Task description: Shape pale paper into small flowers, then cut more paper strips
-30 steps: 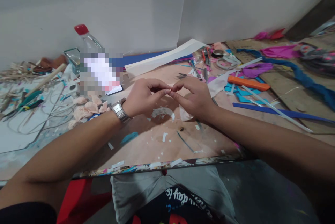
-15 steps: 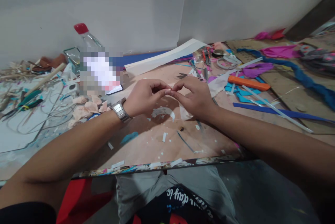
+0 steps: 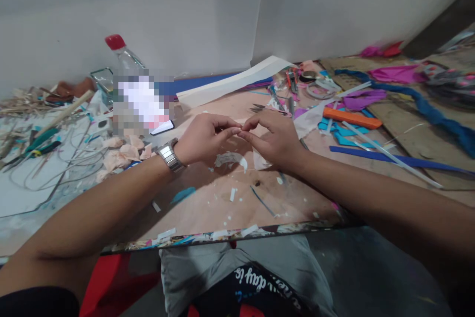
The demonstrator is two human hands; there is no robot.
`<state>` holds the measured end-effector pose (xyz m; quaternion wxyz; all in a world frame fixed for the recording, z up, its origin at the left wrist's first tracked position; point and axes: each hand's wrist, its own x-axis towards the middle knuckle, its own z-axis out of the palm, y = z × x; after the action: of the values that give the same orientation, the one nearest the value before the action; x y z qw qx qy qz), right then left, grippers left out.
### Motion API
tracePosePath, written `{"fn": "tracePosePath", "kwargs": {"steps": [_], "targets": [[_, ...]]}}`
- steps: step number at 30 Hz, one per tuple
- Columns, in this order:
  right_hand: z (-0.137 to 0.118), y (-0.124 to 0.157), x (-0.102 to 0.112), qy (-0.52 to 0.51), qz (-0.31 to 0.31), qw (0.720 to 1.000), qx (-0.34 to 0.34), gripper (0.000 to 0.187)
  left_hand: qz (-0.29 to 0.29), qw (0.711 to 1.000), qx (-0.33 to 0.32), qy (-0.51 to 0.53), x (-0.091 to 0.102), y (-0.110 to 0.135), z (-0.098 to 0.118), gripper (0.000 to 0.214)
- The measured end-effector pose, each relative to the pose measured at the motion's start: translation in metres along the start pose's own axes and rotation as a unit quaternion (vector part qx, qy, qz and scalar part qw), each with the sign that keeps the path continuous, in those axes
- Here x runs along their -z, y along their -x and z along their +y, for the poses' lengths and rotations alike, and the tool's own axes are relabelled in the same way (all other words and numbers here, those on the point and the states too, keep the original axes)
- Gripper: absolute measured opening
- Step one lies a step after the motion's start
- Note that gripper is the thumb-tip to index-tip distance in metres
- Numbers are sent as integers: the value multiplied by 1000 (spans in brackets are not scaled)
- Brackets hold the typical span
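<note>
My left hand [image 3: 203, 139] and my right hand [image 3: 276, 139] meet fingertip to fingertip above the middle of the table [image 3: 208, 218]. Thumb and forefinger are pinched on each side. Whatever sits between the fingertips is too small and too covered to make out. Beneath my right hand lies a pale piece of paper [image 3: 261, 160], partly hidden by the palm. A whitish dried patch [image 3: 230, 159] shows on the tabletop below the fingers. Just beyond my right hand are scissors [image 3: 261, 108] with dark blades.
At left lie a lit phone [image 3: 162, 127], peach crumpled scraps [image 3: 122, 154], green-handled pliers [image 3: 42, 141] and a red-capped bottle [image 3: 128, 57]. A cream paper strip [image 3: 233, 82] stretches along the back. To the right are an orange cutter [image 3: 352, 117], blue strips [image 3: 393, 159] and a tape roll [image 3: 321, 89].
Both hands keep the same pinch, with only a tiny shift of the fingertips. The view has moved very slightly; the things on the table stay where they were.
</note>
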<state>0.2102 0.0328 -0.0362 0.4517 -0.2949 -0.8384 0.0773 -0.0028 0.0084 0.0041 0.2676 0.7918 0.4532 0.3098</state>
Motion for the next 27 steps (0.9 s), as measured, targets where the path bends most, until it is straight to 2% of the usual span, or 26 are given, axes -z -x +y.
{"fn": "tracePosePath", "kwargs": {"steps": [6, 19, 27], "targets": [[0, 0, 1, -4, -1, 1000, 3, 14, -4, 999, -13, 34, 0, 1, 0, 24], [-4, -2, 2, -18, -9, 1000, -16, 15, 16, 1000, -5, 9, -1, 0, 1, 20], [-4, -1, 1, -17, -9, 1000, -21, 12, 1, 1000, -12, 4, -2, 0, -4, 23]]}}
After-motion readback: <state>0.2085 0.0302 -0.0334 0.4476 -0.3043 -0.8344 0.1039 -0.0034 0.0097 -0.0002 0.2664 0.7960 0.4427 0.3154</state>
